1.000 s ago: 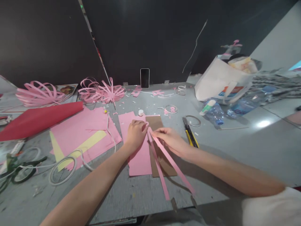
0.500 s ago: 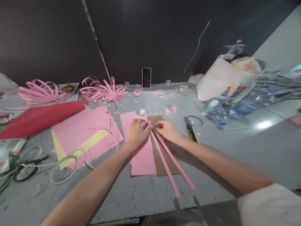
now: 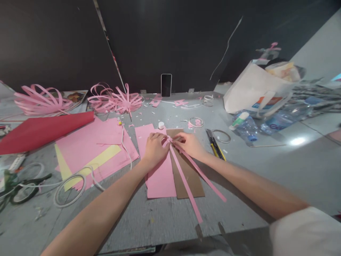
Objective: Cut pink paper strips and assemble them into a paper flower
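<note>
Two long pink paper strips (image 3: 190, 174) are pinched together at their far ends, near the middle of a grey desk (image 3: 266, 167). The left hand (image 3: 155, 147) is curled over the joined ends, fingers closed on them, and rests on a pink sheet (image 3: 158, 177). The right hand (image 3: 189, 144) is closed on the same ends from the other side, so that the two hands touch. From the pinch the strips fan out toward the near desk edge, crossing a brown cardboard piece (image 3: 190, 177) that lies just beside the pink sheet; the tip of the longer strip stops just short of that edge.

To the right of the right hand, a yellow and black utility knife (image 3: 216, 147) lies close by, with bare grey surface beyond it and along the near right. To the left, a spread of pink and yellow sheets (image 3: 90, 149) is crossed by a white cable (image 3: 80, 181), and a red sheet (image 3: 39, 131) lies further off. Looped pink paper shapes (image 3: 117, 101) and a phone (image 3: 166, 85) propped upright are seen at the far edge, against a dark wall.
</note>
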Motion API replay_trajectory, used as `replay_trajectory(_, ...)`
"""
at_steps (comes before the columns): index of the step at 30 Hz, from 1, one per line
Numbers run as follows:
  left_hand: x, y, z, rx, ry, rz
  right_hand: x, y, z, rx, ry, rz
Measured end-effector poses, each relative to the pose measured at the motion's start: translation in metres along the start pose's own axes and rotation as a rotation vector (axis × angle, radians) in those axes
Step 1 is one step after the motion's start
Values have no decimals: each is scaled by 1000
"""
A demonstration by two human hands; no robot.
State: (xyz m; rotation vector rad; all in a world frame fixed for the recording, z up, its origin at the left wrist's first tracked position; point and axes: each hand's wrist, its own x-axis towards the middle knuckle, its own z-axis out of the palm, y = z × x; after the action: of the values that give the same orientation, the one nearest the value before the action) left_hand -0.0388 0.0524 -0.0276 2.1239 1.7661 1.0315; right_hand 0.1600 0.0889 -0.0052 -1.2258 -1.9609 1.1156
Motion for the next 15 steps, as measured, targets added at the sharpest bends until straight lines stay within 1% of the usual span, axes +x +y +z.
replay_trajectory(5,0,-1,1,4,-1,5,-1,-4,-4,-87,-26,-98)
replay_trajectory(8,-1,-2,2,10,-4,2,-2,-6,-5,-107,-19,-136)
replay_trajectory(12,-1,-2,1,12,7,3,-3,-7,-4,-71,57,-126)
replay_trajectory(15,-1,-2,1,11,4,12,-4,-6,-3,-57,33,-122)
